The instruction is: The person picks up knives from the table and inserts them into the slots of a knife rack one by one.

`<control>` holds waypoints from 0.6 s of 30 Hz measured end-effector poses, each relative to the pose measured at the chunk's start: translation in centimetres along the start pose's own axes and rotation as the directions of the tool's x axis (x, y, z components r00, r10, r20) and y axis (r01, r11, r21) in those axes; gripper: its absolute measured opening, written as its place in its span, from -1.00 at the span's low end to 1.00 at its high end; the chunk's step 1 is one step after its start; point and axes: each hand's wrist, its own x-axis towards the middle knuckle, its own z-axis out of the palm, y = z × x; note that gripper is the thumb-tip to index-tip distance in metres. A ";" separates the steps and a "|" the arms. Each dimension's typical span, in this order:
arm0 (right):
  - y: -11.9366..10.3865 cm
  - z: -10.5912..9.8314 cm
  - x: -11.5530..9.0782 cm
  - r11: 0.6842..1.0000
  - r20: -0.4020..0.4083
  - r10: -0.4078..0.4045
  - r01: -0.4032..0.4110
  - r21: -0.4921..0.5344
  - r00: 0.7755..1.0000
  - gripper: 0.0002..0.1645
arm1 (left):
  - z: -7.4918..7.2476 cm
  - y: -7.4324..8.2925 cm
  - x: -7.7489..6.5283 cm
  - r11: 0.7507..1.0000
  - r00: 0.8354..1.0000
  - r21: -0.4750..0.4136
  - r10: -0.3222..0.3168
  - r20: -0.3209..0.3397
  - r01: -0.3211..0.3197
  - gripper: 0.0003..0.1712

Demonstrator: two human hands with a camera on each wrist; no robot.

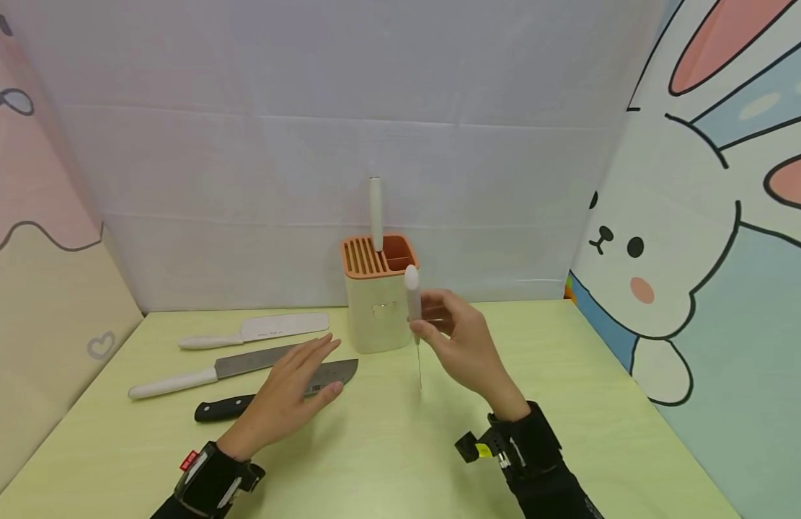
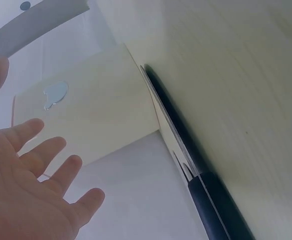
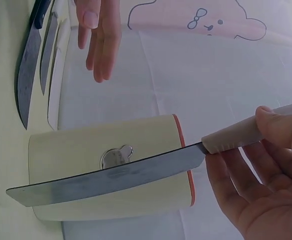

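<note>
My right hand [image 1: 461,346] pinches a knife [image 3: 111,177] by its white handle, with the blade pointing down. This knife is in front of a cream knife holder [image 1: 379,321] with an orange slotted top; in the head view its blade shows as a thin line, edge-on. One white knife handle [image 1: 376,216] stands upright out of the slots. My left hand [image 1: 280,404] is spread with straight fingers and holds nothing. In the head view it partly covers a black-handled knife [image 1: 221,409] lying on the table.
Two white-handled knives lie at the left of the table [image 1: 387,447]: one with a long grey blade [image 1: 244,362], the other a broad-bladed knife [image 1: 283,326] farther back. A white cloth [image 1: 244,166] hangs behind, with cartoon-printed panels [image 1: 698,303] at the sides.
</note>
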 end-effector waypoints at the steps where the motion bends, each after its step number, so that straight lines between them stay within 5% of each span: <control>1: -0.1 0.1 -0.1 1.000 -0.003 0.007 -0.007 0.019 1.000 -0.59 | 0.0 0.0 0.0 1.000 1.000 -0.003 -0.003 0.003 0.003 -0.19; 18: -1.3 1.0 -0.5 0.986 -0.002 0.077 -0.076 0.150 0.997 -0.58 | -0.1 0.1 0.1 1.000 1.000 -0.006 0.006 -0.003 -0.006 -0.20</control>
